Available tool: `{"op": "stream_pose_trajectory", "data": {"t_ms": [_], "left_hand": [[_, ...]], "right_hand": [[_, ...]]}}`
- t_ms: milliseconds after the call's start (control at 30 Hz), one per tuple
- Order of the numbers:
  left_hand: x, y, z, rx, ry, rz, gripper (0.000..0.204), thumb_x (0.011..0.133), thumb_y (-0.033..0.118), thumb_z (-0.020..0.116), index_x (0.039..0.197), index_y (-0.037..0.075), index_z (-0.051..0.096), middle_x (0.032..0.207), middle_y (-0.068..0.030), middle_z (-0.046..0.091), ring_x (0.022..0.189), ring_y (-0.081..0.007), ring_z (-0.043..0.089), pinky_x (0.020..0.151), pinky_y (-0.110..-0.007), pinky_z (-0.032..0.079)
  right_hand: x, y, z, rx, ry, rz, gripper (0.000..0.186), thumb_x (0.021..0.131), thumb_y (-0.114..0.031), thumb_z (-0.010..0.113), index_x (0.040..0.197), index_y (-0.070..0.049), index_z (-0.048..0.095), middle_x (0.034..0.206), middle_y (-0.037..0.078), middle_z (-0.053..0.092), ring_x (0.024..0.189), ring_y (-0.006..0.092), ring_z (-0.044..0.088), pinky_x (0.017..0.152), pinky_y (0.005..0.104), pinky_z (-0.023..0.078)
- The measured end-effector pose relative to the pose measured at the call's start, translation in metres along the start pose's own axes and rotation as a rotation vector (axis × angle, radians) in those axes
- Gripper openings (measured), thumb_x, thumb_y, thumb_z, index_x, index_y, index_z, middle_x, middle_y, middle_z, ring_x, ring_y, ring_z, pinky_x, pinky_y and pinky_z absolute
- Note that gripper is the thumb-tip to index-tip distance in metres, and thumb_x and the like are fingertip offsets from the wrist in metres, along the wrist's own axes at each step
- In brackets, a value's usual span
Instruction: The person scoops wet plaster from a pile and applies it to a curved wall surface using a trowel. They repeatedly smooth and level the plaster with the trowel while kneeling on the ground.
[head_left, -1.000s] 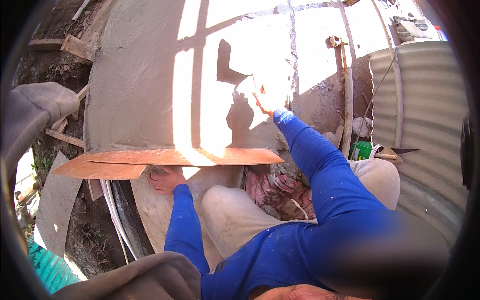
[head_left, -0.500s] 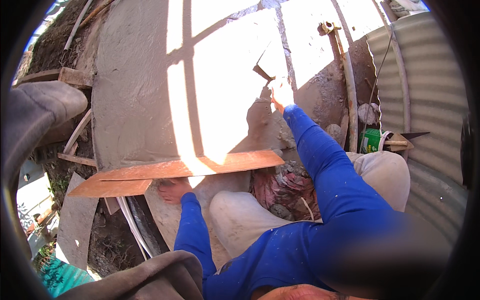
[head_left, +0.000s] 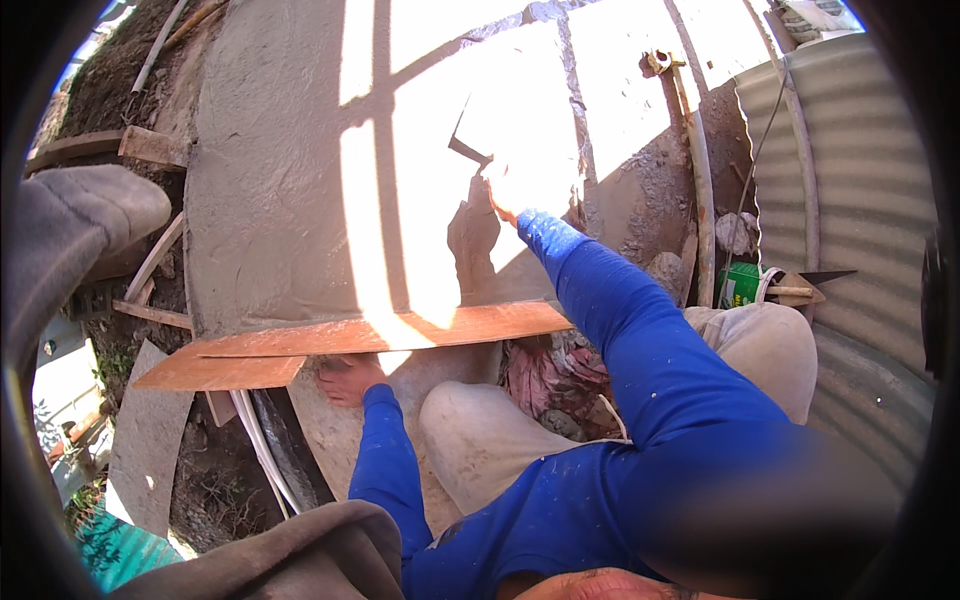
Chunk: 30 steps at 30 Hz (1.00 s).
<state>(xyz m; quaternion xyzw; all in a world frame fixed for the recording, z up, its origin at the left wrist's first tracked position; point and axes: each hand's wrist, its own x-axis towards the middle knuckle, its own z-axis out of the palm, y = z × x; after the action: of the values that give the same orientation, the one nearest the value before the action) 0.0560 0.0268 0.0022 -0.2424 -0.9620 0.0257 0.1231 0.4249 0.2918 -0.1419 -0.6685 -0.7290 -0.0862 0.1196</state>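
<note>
In bright sunlight over the wet, grey concrete surface (head_left: 265, 200), my right hand (head_left: 503, 195) is closed around the handle of a trowel (head_left: 468, 151). Glare washes out most of the blade and the fingers' detail. A long reddish-brown wooden board (head_left: 470, 326) lies across the near edge of the concrete. My left hand (head_left: 348, 380) grips that board at its near edge, its fingertips partly hidden beneath. Another brown board piece (head_left: 215, 372) overlaps it at the left end.
Corrugated metal sheeting (head_left: 850, 180) stands at the right. Beside it are a green can (head_left: 740, 284), a pointed trowel (head_left: 800, 290) and a long pole (head_left: 700, 190). A crumpled reddish sack (head_left: 555, 380) lies between my knees. Timber pieces (head_left: 153, 147) and white pipes (head_left: 265, 450) are at the left.
My right hand has swept left across the concrete with the trowel, and its shadow has followed. My left hand and the board have stayed almost where they were.
</note>
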Motion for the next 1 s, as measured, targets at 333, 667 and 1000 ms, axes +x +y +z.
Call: {"op": "stream_pose_trajectory", "data": {"t_ms": [333, 667, 1000], "left_hand": [[0.000, -0.008, 0.001, 0.000, 0.000, -0.008, 0.073, 0.103, 0.067, 0.040, 0.138, 0.005, 0.052, 0.149, -0.0177, 0.052, 0.142, -0.0338, 0.048, 0.111, -0.049, 0.038], [-0.001, -0.010, 0.011, 0.100, 0.027, 0.014, 0.074, 0.103, 0.066, 0.039, 0.143, 0.004, 0.048, 0.150, -0.0169, 0.051, 0.138, -0.0345, 0.050, 0.109, -0.050, 0.040], [-0.001, -0.018, 0.015, 0.065, -0.027, 0.028, 0.084, 0.103, 0.071, 0.031, 0.148, 0.002, 0.044, 0.152, -0.0183, 0.049, 0.144, -0.0355, 0.046, 0.113, -0.052, 0.038]], "right_hand": [[0.072, -0.029, -0.133, 0.975, -0.667, 0.512, 0.065, 0.109, -0.040, 0.043, 0.166, -0.012, 0.029, 0.165, 0.026, 0.037, 0.151, 0.0444, 0.036, 0.126, 0.0521, 0.025], [0.123, 0.130, -0.086, 1.126, -0.226, 0.868, 0.031, 0.102, -0.033, 0.064, 0.110, -0.004, 0.058, 0.074, 0.010, 0.060, 0.054, 0.0187, 0.060, 0.051, 0.0367, 0.051], [0.162, 0.153, -0.059, 1.132, -0.230, 0.931, 0.025, 0.098, -0.023, 0.064, 0.103, 0.001, 0.063, 0.077, 0.013, 0.066, 0.057, 0.0215, 0.066, 0.050, 0.0387, 0.054]]}}
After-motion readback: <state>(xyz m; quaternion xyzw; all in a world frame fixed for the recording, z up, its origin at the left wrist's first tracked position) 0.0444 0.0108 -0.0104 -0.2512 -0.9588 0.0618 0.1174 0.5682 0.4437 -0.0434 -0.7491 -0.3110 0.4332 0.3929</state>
